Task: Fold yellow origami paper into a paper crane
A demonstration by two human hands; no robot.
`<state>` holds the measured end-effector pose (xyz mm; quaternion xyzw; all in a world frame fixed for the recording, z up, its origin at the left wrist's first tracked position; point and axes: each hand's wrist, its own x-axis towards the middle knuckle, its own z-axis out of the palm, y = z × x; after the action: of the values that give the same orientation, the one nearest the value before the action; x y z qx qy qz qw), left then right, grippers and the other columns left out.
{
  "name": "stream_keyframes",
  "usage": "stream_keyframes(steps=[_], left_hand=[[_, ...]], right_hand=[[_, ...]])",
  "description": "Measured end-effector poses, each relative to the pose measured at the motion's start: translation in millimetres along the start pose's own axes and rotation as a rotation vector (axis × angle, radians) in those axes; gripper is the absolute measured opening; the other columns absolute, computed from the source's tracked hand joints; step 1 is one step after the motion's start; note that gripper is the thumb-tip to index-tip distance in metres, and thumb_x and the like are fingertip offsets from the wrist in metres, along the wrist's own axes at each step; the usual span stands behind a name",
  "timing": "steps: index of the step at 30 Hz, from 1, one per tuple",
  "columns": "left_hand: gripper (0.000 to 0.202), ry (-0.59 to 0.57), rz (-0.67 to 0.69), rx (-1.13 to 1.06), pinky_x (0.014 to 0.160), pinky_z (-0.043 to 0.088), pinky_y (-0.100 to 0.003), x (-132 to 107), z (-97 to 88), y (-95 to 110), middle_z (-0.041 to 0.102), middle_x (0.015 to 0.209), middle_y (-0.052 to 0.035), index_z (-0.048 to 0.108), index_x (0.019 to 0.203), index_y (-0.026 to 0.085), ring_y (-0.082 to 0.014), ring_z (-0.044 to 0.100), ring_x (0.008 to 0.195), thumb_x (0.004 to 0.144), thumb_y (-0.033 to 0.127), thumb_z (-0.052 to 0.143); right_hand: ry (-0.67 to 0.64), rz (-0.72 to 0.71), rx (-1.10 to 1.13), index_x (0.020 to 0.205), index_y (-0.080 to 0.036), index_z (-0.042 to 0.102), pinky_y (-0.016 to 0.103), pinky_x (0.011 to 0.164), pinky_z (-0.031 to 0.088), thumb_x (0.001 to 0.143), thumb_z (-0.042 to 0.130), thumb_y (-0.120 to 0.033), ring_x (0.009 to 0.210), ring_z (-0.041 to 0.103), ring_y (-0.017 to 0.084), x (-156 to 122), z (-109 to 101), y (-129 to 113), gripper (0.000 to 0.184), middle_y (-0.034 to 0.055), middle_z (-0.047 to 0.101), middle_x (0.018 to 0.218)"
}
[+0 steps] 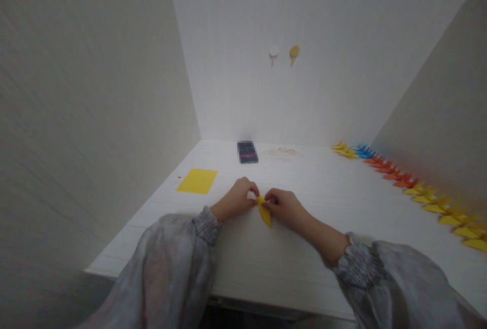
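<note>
A small folded piece of yellow paper point(264, 211) lies on the white table point(312, 248), pinched from both sides. My left hand point(236, 198) grips its upper left tip with thumb and fingers. My right hand point(284, 207) holds its right edge, fingers curled over it. Both hands meet at the middle of the table, and grey sleeves cover both forearms.
A flat yellow paper sheet point(197, 181) lies to the left. A dark blurred box point(247, 152) sits near the back wall. A row of folded paper figures point(418, 187), yellow, blue and orange, runs along the right wall. Two small hooks point(283, 54) hang on the back wall.
</note>
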<state>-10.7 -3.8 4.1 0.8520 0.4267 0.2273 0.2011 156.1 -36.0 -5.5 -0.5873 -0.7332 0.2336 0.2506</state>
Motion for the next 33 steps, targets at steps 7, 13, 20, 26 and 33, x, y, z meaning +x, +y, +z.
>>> stream_keyframes(steps=[7, 13, 20, 26, 33], left_hand=[[0.015, -0.069, 0.029, 0.014, 0.061, 0.038, -0.022, -1.4, 2.2, 6.4, 0.057, 0.071, -0.0019, 0.058, 0.077, 0.015, -0.0113, 0.050, 0.065, 0.069, 0.015, 0.045], [0.019, -0.136, 0.049, -0.027, 0.058, 0.038, -0.022, -4.1, 1.6, 10.0, 0.059, 0.072, -0.0023, 0.060, 0.082, 0.015, -0.0111, 0.050, 0.063, 0.070, 0.020, 0.047], [0.021, -0.240, 0.084, -0.137, 0.059, 0.040, -0.020, -3.8, 2.1, 6.8, 0.060, 0.075, -0.0019, 0.059, 0.086, 0.014, -0.0100, 0.052, 0.064, 0.068, 0.016, 0.049], [0.019, -0.203, 0.120, -0.136, 0.058, 0.040, -0.020, -3.7, 5.0, 5.2, 0.060, 0.074, -0.0015, 0.059, 0.081, 0.015, -0.0103, 0.051, 0.063, 0.066, 0.012, 0.047], [0.016, -0.178, 0.105, -0.120, 0.061, 0.040, -0.021, -4.5, 2.8, 5.4, 0.062, 0.073, -0.0015, 0.059, 0.078, 0.014, -0.0107, 0.053, 0.065, 0.069, 0.016, 0.047]], right_hand=[[-0.047, -0.012, 0.091, 0.074, -0.018, 0.056, 0.021, 0.052, 0.038, 0.072, 0.050, -0.023, 0.055, 0.057, 0.012, 0.2, 1.4, -0.5, 0.008, 0.0004, 0.063, 0.060], [-0.197, -0.125, 0.069, 0.074, -0.018, 0.062, 0.021, 0.052, 0.038, 0.076, 0.042, -0.022, 0.055, 0.056, 0.012, -2.0, -4.3, -1.4, 0.021, 0.0002, 0.063, 0.059], [-0.406, -0.399, 0.104, 0.090, -0.020, 0.063, 0.021, 0.058, 0.040, 0.075, 0.051, -0.025, 0.065, 0.055, 0.011, 2.8, -16.2, 16.8, 0.020, 0.0004, 0.062, 0.075], [-0.170, -0.712, -0.137, 0.072, -0.020, 0.066, 0.027, 0.067, 0.037, 0.074, 0.056, -0.028, 0.075, 0.049, 0.014, 7.4, -14.3, 16.5, 0.013, 0.0043, 0.054, 0.078], [-0.124, -0.780, -0.186, 0.076, -0.019, 0.062, 0.030, 0.072, 0.034, 0.079, 0.050, -0.025, 0.081, 0.046, 0.016, 3.6, -10.3, 12.2, 0.013, 0.0049, 0.053, 0.084]])
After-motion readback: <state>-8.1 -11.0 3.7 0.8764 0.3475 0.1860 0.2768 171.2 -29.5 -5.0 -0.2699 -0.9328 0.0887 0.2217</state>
